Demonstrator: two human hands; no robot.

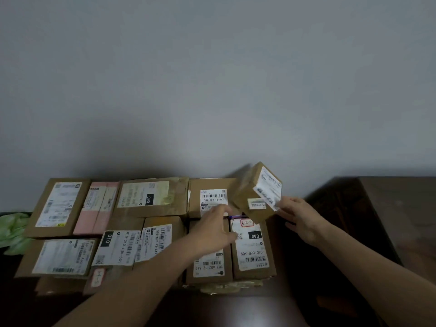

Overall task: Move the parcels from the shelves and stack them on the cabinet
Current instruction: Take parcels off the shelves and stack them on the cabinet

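Currently the right hand (299,218) is pinching the lower right corner of a small brown cardboard box with white labels (253,187), holding it tilted in the air just above the far right end of the brown cardboard parcels (153,208) lying packed together on the dark wooden cabinet (259,308). Left hand (212,230) is hovering over those parcels, fingers loosely curled, gripping nothing; fingertips near the box, contact unclear. Crumpled green bag (11,230) is lying at the left edge.
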